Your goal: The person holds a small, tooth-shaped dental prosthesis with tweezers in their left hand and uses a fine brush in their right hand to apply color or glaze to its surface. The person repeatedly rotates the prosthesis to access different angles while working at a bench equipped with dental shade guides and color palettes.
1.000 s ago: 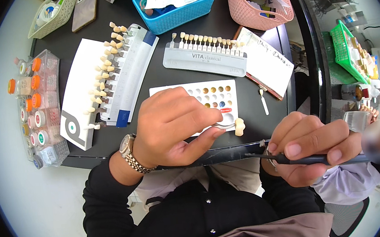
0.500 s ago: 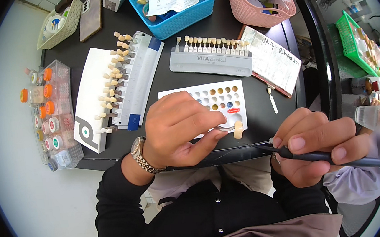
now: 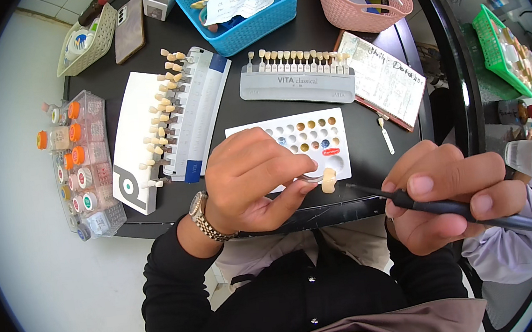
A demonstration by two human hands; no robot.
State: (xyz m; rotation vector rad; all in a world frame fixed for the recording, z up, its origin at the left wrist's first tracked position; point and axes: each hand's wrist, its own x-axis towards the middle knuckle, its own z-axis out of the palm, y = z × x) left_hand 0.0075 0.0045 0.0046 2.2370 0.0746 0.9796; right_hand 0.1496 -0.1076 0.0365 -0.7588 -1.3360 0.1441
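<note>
Left hand [image 3: 258, 186] pinching a metal holder [image 3: 311, 178], tooth-coloured crown [image 3: 329, 181] at its end, right hand [image 3: 451, 196] pinching a dark fine-tipped brush [image 3: 434, 206], tip just beside the crown, white palette [image 3: 310, 156] beyond, grey shade guide [image 3: 297, 89] farther back on the black bench [image 3: 235, 112].

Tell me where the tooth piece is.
In the head view, just right of centre, the tooth piece is at the tip of the metal tool held in the left hand.

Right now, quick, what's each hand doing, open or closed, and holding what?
Left hand: closed, holding a metal tool with a tooth-shaped piece at its tip.
Right hand: closed, holding a dark brush.
</note>
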